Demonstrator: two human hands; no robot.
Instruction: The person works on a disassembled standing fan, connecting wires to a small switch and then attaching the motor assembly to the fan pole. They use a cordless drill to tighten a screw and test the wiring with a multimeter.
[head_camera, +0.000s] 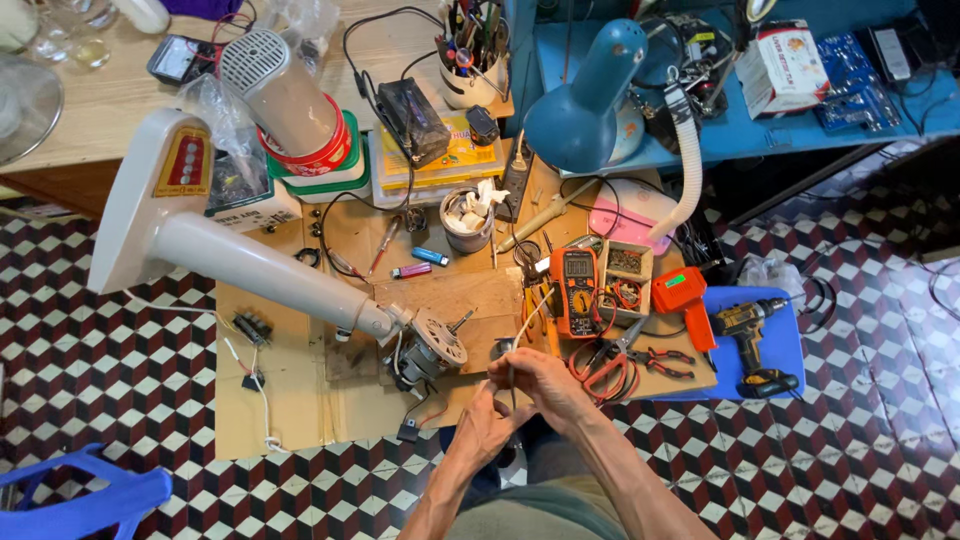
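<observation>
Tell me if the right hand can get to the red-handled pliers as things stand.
Probably yes: the red-handled pliers lie uncovered beside the right hand, with nothing between, but both hands are busy pinching a thin wire.

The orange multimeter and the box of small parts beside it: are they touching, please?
Touching: the head view shows the orange multimeter lying edge against the box of small parts, no gap between.

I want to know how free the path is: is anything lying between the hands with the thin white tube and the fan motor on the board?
Nothing visible blocks it. The hands, left and right, pinch the tube just right of the fan motor. Only bare board and a small metal part lie between.
</observation>
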